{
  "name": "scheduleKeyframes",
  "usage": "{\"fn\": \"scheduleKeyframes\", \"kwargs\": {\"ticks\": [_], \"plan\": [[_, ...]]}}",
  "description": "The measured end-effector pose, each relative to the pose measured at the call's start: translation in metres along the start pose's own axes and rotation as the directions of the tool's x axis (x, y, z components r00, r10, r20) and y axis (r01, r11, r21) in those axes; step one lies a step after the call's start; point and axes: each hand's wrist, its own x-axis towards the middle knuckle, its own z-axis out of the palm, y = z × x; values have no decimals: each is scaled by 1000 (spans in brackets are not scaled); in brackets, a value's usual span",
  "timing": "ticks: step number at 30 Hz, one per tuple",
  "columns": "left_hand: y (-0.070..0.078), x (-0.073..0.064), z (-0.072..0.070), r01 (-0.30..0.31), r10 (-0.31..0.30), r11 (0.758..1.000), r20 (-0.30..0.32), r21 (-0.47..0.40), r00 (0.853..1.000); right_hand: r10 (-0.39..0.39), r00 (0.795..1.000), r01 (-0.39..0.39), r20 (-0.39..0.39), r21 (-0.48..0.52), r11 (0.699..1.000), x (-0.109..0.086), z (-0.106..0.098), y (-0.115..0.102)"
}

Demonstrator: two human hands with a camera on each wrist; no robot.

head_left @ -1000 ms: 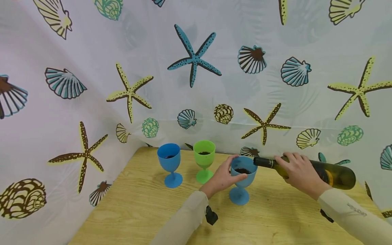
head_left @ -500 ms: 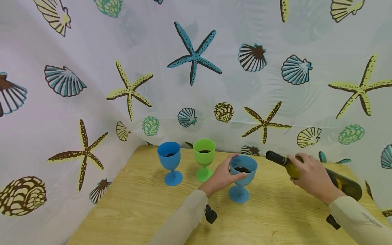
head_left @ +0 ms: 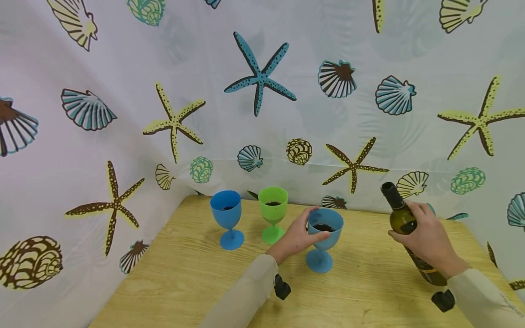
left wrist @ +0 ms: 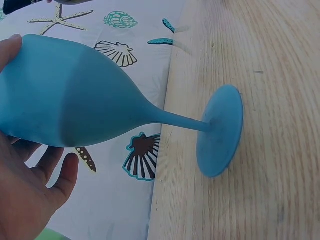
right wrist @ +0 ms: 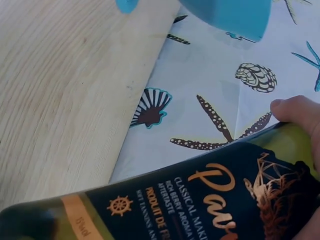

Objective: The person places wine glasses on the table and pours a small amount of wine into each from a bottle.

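Observation:
My left hand point(head_left: 296, 238) grips the bowl of a light blue goblet point(head_left: 331, 240), thumb on the near side. Dark liquid shows inside it, and in the left wrist view its round foot point(left wrist: 222, 131) stands on the wooden table. Off to the right, my right hand point(head_left: 429, 234) holds a green glass wine bottle point(head_left: 426, 269) below the neck. The bottle leans slightly left, its dark mouth upward and apart from the goblet. Gold lettering marks its dark label point(right wrist: 165, 200) in the right wrist view.
A darker blue goblet point(head_left: 227, 214) and a green goblet point(head_left: 274, 213), both with dark liquid inside, stand at the back left of the table point(head_left: 172, 273). A white curtain point(head_left: 213, 132) printed with shells and starfish hangs behind and to the left.
My right hand has drawn the wine bottle right, away from the light blue goblet's rim, and turned it from nearly level to mostly upright. My left hand and the goblets have stayed in place.

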Motion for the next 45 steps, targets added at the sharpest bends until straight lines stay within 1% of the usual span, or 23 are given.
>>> {"fn": "scheduleKeyframes", "kwargs": {"ticks": [3, 7, 10, 13, 16, 18, 23, 25, 27, 32, 37, 45], "plan": [[0, 0, 0, 2, -2, 1000, 0, -3, 1000, 63, 998, -62, -16, 49, 997, 0, -1, -1], [0, 0, 0, 3, -3, 1000, 3, -6, 1000, 127, 991, -122, -43, 116, 986, -1, 0, -3], [0, 0, 0, 3, -3, 1000, 6, -11, 1000, 173, 983, -161, -59, 167, 973, -1, 1, -4], [0, 0, 0, 1, -1, 1000, 8, -13, 1000, 223, 972, -201, -79, 225, 954, 0, 3, -5], [-1, 1, 0, -1, 1, 1000, 6, -11, 1000, 286, 953, -248, -100, 286, 926, 3, 8, -3], [-1, 1, -1, -4, 4, 1000, 4, -8, 1000, 324, 937, -271, -131, 312, 911, 6, 12, -2], [-2, 2, -1, -14, 14, 1000, -2, -4, 1000, 398, 898, -307, -189, 378, 873, 14, 23, -1], [-3, 2, -1, -18, 18, 1000, -4, -2, 1000, 413, 889, -313, -197, 399, 862, 16, 28, 0], [-3, 2, -1, -20, 20, 1000, -6, 0, 1000, 419, 886, -313, -199, 411, 856, 17, 32, 0], [-3, 2, -1, -18, 18, 1000, -10, 6, 1000, 423, 886, -316, -190, 420, 851, 20, 39, 1], [-3, 2, 0, -10, 10, 1000, -13, 15, 1000, 453, 872, -339, -184, 440, 832, 22, 45, 4], [-2, 1, 1, -12, 12, 1000, -11, 11, 1000, 486, 855, -367, -183, 449, 815, 26, 51, 10]]}}
